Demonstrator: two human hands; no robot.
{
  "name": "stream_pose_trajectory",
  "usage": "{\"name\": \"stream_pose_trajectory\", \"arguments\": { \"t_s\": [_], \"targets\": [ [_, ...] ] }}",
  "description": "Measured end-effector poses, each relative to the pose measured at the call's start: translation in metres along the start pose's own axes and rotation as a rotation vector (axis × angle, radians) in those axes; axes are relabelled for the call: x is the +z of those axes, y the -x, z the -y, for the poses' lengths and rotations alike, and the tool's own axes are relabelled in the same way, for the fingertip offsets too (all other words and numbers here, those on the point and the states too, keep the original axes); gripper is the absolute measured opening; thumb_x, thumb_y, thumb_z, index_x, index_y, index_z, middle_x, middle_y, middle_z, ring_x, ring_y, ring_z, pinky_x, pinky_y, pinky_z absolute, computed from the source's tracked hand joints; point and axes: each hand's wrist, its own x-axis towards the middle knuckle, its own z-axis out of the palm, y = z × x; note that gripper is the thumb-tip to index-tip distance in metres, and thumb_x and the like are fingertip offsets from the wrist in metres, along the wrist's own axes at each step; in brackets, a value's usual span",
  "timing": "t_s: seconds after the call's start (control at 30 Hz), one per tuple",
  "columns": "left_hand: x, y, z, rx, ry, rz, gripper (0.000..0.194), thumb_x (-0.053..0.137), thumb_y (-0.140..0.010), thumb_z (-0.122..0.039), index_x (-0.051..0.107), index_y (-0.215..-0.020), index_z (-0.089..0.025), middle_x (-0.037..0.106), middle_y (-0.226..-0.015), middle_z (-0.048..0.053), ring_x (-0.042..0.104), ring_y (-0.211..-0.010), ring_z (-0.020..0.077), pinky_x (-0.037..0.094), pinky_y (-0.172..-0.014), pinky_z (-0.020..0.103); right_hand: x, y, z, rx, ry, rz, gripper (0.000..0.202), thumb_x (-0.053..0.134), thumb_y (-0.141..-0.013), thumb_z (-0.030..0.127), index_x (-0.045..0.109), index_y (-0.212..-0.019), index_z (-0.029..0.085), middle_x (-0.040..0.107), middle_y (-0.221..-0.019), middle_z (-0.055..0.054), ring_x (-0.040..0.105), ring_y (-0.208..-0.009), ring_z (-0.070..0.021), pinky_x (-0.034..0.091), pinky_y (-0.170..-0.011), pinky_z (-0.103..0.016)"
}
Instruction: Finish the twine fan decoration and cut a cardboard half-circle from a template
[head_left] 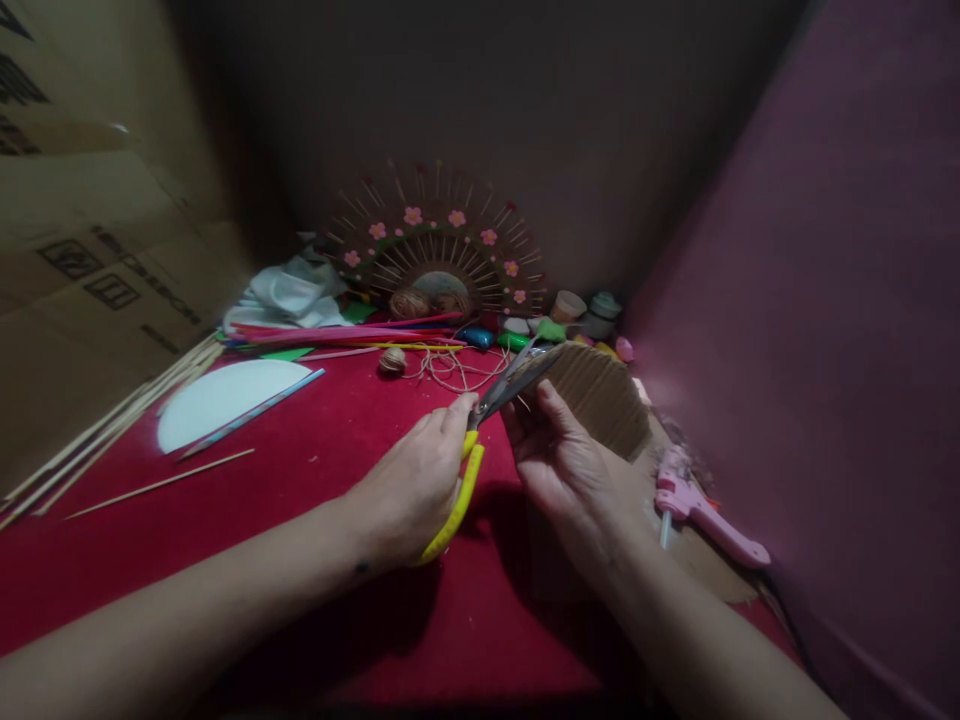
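My left hand is closed round the yellow handles of a pair of scissors, whose dark blades point up and to the right. The blades are apart and lie at the left edge of a piece of brown corrugated cardboard with a curved outline. My right hand holds that cardboard from below at its lower left, thumb in front and fingers partly hidden. Just beyond the blades, loose twine trails over the red cloth from a small ball.
A pink glue gun rests on flat cardboard at the right. On the left are a white half-disc, a pencil, and thin sticks. Pipe cleaners and a flowered stick fan stand behind.
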Motion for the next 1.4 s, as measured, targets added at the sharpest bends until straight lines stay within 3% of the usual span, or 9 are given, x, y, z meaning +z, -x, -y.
{"name": "stream_pose_trajectory", "arguments": {
  "t_s": [0.33,0.67,0.9,1.17,1.3,1.4],
  "targets": [
    [0.004,0.000,0.004,-0.019,-0.036,0.012,0.052,0.033,-0.083,-0.016,0.027,-0.134,-0.007,0.055,-0.117,0.019,0.056,-0.107,0.0273,0.047,-0.089,0.044,-0.001,0.000,-0.003,0.008,0.032,0.016,0.009,0.063,-0.072,0.010,0.067,-0.074,0.019,0.072,-0.080,-0.001,0.066,-0.080,-0.0119,0.051,-0.089,-0.032],
    [-0.006,-0.001,-0.002,-0.110,-0.142,0.167,0.048,0.033,-0.083,-0.015,0.030,-0.130,-0.007,0.054,-0.112,0.020,0.054,-0.111,0.0305,0.047,-0.086,0.046,0.002,0.002,-0.004,-0.002,0.001,0.003,0.012,0.063,-0.071,0.008,0.067,-0.075,0.019,0.072,-0.077,0.000,0.067,-0.079,-0.0126,0.050,-0.092,-0.034],
    [-0.002,0.001,0.002,-0.080,-0.225,0.136,0.045,0.034,-0.082,-0.012,0.032,-0.127,-0.008,0.057,-0.107,0.018,0.058,-0.103,0.0302,0.049,-0.082,0.044,0.001,0.000,-0.004,-0.002,0.022,0.012,0.012,0.062,-0.072,0.009,0.067,-0.077,0.019,0.072,-0.080,-0.001,0.066,-0.085,-0.0136,0.048,-0.094,-0.035],
    [-0.014,0.001,-0.009,-0.099,-0.352,0.219,0.032,0.033,-0.084,-0.018,0.039,-0.115,-0.011,0.061,-0.085,0.012,0.063,-0.070,0.0267,0.048,-0.060,0.036,0.000,-0.002,-0.005,0.016,0.003,-0.027,0.016,0.057,-0.075,0.006,0.067,-0.079,0.018,0.072,-0.079,-0.001,0.066,-0.084,-0.0130,0.049,-0.092,-0.033],
    [-0.018,-0.002,-0.008,-0.144,-0.376,0.264,0.033,0.038,-0.081,-0.018,0.040,-0.112,-0.010,0.061,-0.070,0.008,0.062,-0.062,0.0259,0.043,-0.054,0.031,-0.004,-0.003,-0.005,0.042,0.014,-0.059,0.011,0.059,-0.075,0.007,0.066,-0.076,0.016,0.071,-0.075,-0.001,0.066,-0.075,-0.0115,0.053,-0.080,-0.026],
    [-0.018,-0.004,0.001,-0.164,-0.264,0.171,0.035,0.041,-0.077,-0.017,0.042,-0.111,-0.011,0.059,-0.065,0.007,0.060,-0.059,0.0248,0.041,-0.053,0.031,-0.006,-0.005,-0.003,0.072,0.014,-0.069,0.009,0.059,-0.075,0.010,0.065,-0.071,0.015,0.071,-0.070,-0.002,0.066,-0.069,-0.0109,0.054,-0.075,-0.023]
  ]
}}
